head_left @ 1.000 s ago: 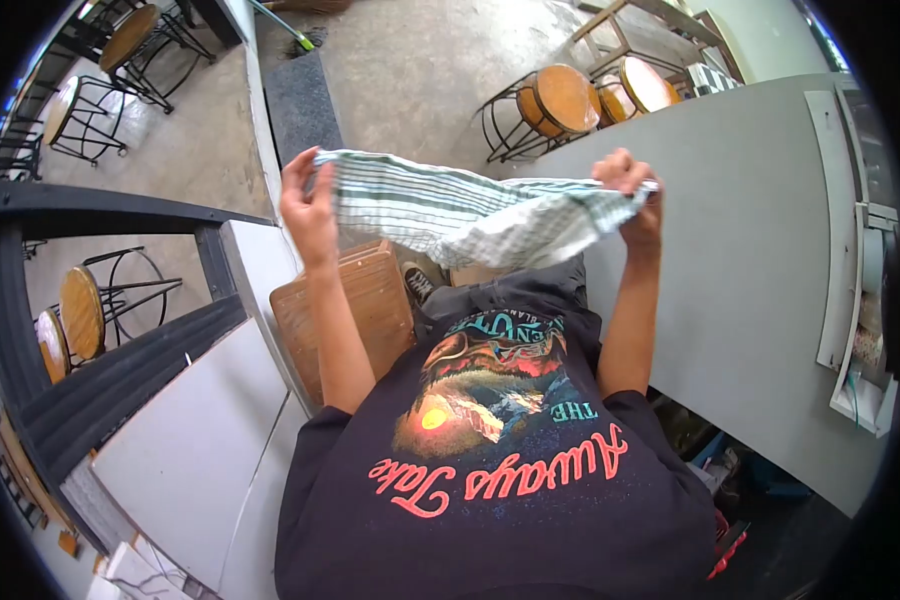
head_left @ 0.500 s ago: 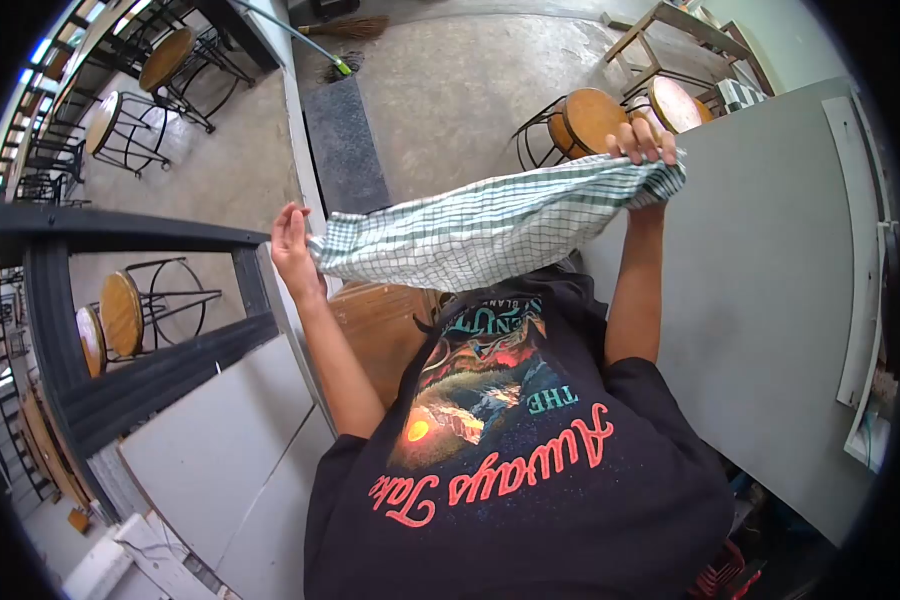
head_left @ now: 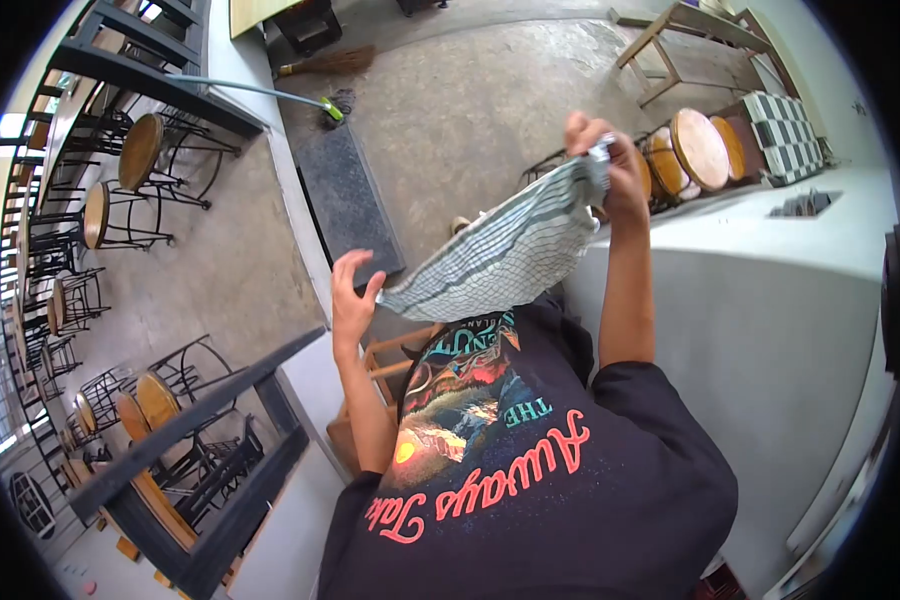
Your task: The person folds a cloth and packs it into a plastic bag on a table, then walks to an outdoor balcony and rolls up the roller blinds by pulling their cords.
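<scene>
Clutching the checked cloth (head_left: 510, 250) in my right hand (head_left: 615, 165), I cannot tell whether my left hand (head_left: 352, 305) grips its lower end.

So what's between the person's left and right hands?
In the head view, a checked cloth spans the gap, gripped by the right hand, its other end at the left hand.
</scene>
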{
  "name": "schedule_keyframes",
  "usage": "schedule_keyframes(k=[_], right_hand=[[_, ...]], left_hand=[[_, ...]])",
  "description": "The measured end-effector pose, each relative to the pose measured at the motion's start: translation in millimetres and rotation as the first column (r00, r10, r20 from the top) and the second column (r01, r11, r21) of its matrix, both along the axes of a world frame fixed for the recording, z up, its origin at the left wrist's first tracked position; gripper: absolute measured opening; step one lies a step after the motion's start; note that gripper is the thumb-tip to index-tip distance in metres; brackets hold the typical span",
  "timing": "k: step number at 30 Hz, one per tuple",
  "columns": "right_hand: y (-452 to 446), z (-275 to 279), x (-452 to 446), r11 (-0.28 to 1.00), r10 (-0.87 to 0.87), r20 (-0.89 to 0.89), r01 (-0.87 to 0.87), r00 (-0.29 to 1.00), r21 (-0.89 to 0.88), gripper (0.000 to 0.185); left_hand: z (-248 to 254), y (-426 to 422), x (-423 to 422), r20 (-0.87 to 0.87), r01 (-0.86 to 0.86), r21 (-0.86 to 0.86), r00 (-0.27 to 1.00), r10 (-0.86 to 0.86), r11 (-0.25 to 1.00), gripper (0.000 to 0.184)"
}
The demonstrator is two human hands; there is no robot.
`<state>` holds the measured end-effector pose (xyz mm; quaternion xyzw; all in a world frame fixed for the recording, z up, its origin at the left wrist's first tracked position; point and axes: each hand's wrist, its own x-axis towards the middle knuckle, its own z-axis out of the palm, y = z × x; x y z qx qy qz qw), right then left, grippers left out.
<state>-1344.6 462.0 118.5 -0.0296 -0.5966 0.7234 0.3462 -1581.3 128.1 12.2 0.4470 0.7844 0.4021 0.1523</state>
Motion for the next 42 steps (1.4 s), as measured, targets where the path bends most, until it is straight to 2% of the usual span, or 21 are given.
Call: schedule_keyframes(k=[1,3,5,7,8,10,11,13,14,15,16,17,19,21,24,26,29,32,35,37,42], right_hand=[[3,16,-16,0.992,0.048,0.077,-0.056,0.996,0.111,0.008],[3,19,-47,0.976,0.094,0.240,-0.137,0.966,0.170,0.011],[21,22,-81,0.925,0.027,0.287,-0.133,0.958,0.356,0.016],[39,28,-106,0.868,-0.144,0.321,-0.036,0.936,0.496,0.019],[54,34,-113,0.861,-0.152,0.314,-0.030,0.937,0.507,0.019],[81,43,-125,0.905,-0.273,0.347,0.118,0.897,0.408,0.016],[97,43,-132,0.889,-0.349,0.336,0.195,0.874,0.415,0.015],[132,48,-142,0.876,-0.411,0.370,0.249,0.833,0.412,0.015],[151,45,-148,0.904,-0.395,0.371,0.283,0.840,0.321,0.015],[172,40,-152,0.887,-0.431,0.376,0.309,0.821,0.343,0.015],[195,37,-155,0.868,-0.465,0.374,0.331,0.802,0.370,0.015],[216,37,-157,0.879,-0.473,0.426,0.374,0.772,0.297,0.016],[258,41,-166,0.804,-0.593,0.457,0.518,0.664,0.291,0.020],[315,29,-172,0.735,-0.671,0.428,0.621,0.605,0.274,0.023],[361,46,-184,0.612,-0.779,0.351,0.753,0.520,0.241,0.026],[401,47,-192,0.549,-0.820,0.351,0.795,0.452,0.259,0.025],[440,58,-209,0.560,-0.812,0.291,0.815,0.505,0.147,0.026],[462,51,-206,0.519,-0.843,0.278,0.831,0.460,0.199,0.026],[498,42,-209,0.504,-0.846,0.310,0.842,0.435,0.194,0.027],[543,32,-221,0.480,-0.855,0.335,0.850,0.397,0.217,0.030],[659,24,-251,0.520,-0.818,0.377,0.839,0.435,0.159,0.033]], left_hand=[[20,38,1,0.276,0.010,0.089,0.961,-0.034,0.996,0.046],[58,116,3,0.310,0.157,0.290,0.918,-0.248,0.944,0.049],[99,193,8,0.356,0.286,0.437,0.816,-0.456,0.852,0.054],[119,250,-2,0.303,0.362,0.382,0.820,-0.485,0.851,0.064],[130,270,-7,0.317,0.316,0.358,0.844,-0.433,0.879,0.063],[127,304,-25,0.430,0.257,0.341,0.812,-0.394,0.904,0.051],[120,320,-34,0.537,0.169,0.338,0.774,-0.337,0.926,0.037],[122,350,-66,0.177,0.320,0.352,0.900,-0.398,0.880,0.025],[110,367,-82,0.297,0.253,0.412,0.871,-0.392,0.875,0.015],[116,379,-98,0.363,0.200,0.378,0.866,-0.344,0.904,0.014],[124,390,-117,0.423,0.147,0.344,0.858,-0.293,0.927,0.013],[126,403,-140,0.405,0.123,0.337,0.876,-0.262,0.933,0.014],[115,443,-191,0.451,-0.016,0.513,0.855,-0.254,0.858,0.012],[111,480,-252,0.467,-0.074,0.536,0.856,-0.222,0.841,0.014],[128,522,-315,0.514,-0.126,0.551,0.830,-0.217,0.825,0.017],[138,563,-359,0.469,-0.096,0.586,0.850,-0.240,0.805,0.018],[143,615,-407,0.499,-0.035,0.601,0.797,-0.340,0.799,0.016],[145,651,-417,0.493,0.013,0.624,0.770,-0.406,0.782,0.017],[135,696,-436,0.562,-0.017,0.563,0.741,-0.368,0.826,0.015],[131,743,-449,0.543,-0.023,0.534,0.776,-0.322,0.845,0.015],[128,849,-468,0.552,-0.117,0.443,0.817,-0.167,0.889,0.022]])
